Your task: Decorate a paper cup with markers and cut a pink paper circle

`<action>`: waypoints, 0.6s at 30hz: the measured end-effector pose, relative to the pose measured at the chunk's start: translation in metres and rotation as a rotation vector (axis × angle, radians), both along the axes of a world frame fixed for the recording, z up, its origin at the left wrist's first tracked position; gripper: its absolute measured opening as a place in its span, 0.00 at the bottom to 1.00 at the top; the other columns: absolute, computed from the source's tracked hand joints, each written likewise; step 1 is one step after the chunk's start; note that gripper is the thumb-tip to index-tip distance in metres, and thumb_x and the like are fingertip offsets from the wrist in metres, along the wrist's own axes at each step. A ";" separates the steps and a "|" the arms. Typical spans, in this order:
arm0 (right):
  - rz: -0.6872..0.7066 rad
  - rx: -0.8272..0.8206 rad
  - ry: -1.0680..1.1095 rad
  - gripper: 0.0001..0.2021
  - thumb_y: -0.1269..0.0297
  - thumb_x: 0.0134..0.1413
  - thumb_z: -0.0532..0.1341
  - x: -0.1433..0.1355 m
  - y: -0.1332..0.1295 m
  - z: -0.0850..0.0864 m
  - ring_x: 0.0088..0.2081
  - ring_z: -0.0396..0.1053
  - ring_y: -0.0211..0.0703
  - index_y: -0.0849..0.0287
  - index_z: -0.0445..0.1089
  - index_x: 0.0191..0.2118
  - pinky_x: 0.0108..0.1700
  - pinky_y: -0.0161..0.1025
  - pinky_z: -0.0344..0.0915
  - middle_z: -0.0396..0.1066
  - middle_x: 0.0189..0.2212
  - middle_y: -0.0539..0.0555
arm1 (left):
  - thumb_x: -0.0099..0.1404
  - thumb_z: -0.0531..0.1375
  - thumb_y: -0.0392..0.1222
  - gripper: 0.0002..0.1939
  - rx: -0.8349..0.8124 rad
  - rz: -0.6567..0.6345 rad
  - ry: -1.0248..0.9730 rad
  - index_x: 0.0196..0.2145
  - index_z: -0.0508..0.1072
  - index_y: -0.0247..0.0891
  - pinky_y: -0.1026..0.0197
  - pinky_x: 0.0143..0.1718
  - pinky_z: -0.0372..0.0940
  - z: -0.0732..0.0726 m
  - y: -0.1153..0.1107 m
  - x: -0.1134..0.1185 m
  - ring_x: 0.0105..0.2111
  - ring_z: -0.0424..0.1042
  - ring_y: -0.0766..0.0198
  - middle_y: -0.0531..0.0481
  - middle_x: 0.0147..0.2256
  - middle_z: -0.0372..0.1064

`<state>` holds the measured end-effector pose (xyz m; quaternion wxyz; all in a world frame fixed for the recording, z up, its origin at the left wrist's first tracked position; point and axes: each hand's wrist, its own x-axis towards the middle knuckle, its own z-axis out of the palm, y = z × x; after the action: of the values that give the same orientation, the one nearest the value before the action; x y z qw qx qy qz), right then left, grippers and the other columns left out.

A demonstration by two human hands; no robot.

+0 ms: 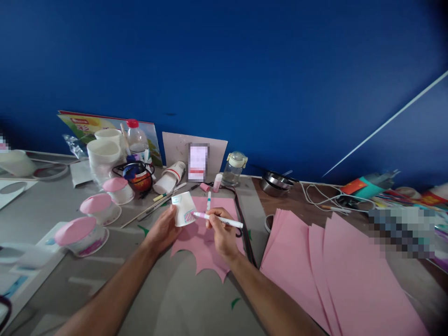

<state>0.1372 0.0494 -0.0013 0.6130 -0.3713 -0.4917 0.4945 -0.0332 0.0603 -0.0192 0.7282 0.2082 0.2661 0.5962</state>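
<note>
My left hand [164, 229] grips a white paper cup [183, 203] by its left side, tilted above the table. Pink and teal marks show on the cup's wall. In my right hand [222, 233] is a white marker pen [229, 221], its pink tip end at the pink patch on the cup; I cannot tell whether it touches. Below both hands lies a pink paper sheet [206, 259] with scalloped cut edges. A second marker with a teal band [209, 201] lies on this sheet, just beyond the cup.
Several decorated cups with pink paper tops [97, 203] stand at left, before stacked white cups [103, 154]. A phone [198, 161] leans at the back beside a glass jar [235, 169]. Pink paper sheets [360, 275] lie at right. Metal bowls [276, 184] and white cables [324, 198] sit behind them.
</note>
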 end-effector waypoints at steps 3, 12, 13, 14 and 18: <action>0.006 0.015 0.001 0.07 0.60 0.53 0.61 -0.001 0.000 0.002 0.22 0.61 0.36 0.58 0.71 0.32 0.26 0.34 0.58 0.65 0.19 0.46 | 0.58 0.68 0.44 0.17 -0.007 0.016 0.009 0.43 0.77 0.34 0.61 0.43 0.69 0.000 0.000 0.000 0.36 0.77 0.60 0.47 0.39 0.79; -0.024 0.009 -0.043 0.07 0.61 0.54 0.60 0.002 0.002 0.001 0.23 0.60 0.36 0.58 0.70 0.30 0.28 0.34 0.57 0.63 0.19 0.46 | 0.60 0.66 0.45 0.16 -0.017 -0.008 0.006 0.43 0.77 0.33 0.61 0.41 0.70 0.002 -0.001 -0.002 0.36 0.78 0.58 0.45 0.39 0.80; -0.026 0.013 -0.045 0.07 0.61 0.55 0.59 0.003 0.002 0.000 0.23 0.60 0.35 0.58 0.70 0.30 0.28 0.34 0.56 0.63 0.19 0.46 | 0.61 0.66 0.45 0.17 -0.024 -0.006 -0.005 0.45 0.76 0.34 0.61 0.42 0.70 0.002 -0.001 -0.002 0.37 0.78 0.58 0.45 0.39 0.80; -0.026 0.015 -0.043 0.07 0.61 0.55 0.59 0.003 0.002 -0.001 0.23 0.59 0.35 0.58 0.70 0.30 0.27 0.34 0.56 0.63 0.19 0.46 | 0.61 0.66 0.44 0.18 -0.029 -0.006 -0.016 0.47 0.76 0.34 0.60 0.42 0.70 0.002 -0.001 -0.002 0.37 0.78 0.58 0.45 0.40 0.80; -0.020 0.010 -0.003 0.08 0.60 0.56 0.60 0.004 0.004 -0.005 0.23 0.59 0.35 0.58 0.70 0.30 0.27 0.34 0.56 0.63 0.19 0.46 | 0.62 0.65 0.43 0.23 -0.045 0.005 -0.043 0.53 0.72 0.34 0.59 0.44 0.70 0.002 0.000 -0.002 0.38 0.78 0.57 0.45 0.40 0.80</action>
<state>0.1413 0.0530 -0.0064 0.6191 -0.3739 -0.4915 0.4851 -0.0356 0.0602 -0.0170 0.7368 0.1784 0.2641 0.5963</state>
